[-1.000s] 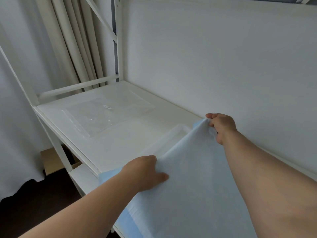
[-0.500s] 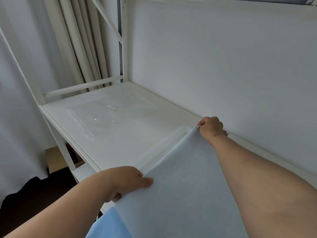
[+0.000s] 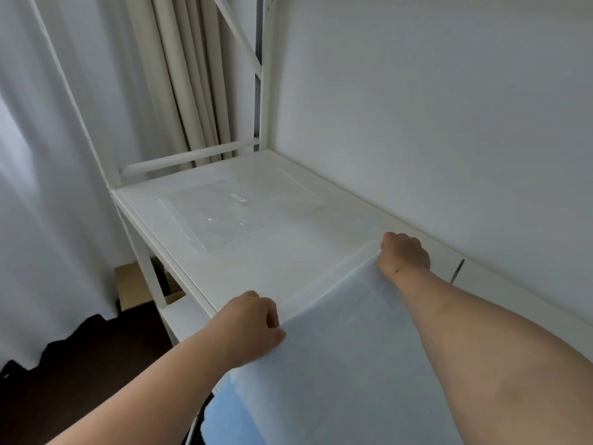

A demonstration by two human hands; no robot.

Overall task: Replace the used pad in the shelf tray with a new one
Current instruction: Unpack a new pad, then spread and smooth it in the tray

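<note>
Since the earlier frame we have drawn the pad nearer, uncovering the tray's far left rim. Our left hand pinches its near left corner; our right hand grasps its far corner, above the shelf.

A flat clear plastic bag with a small white label lies on the far end of a white shelf. A white metal frame post rises at the shelf's back corner, with a diagonal brace crossing above and a round rail along the far end. A plain white wall stands behind. Cream curtains hang in folds beyond the frame, and a sheer white curtain hangs at the left, reaching a dark floor. A brown cardboard box sits low beside the frame leg.
</note>
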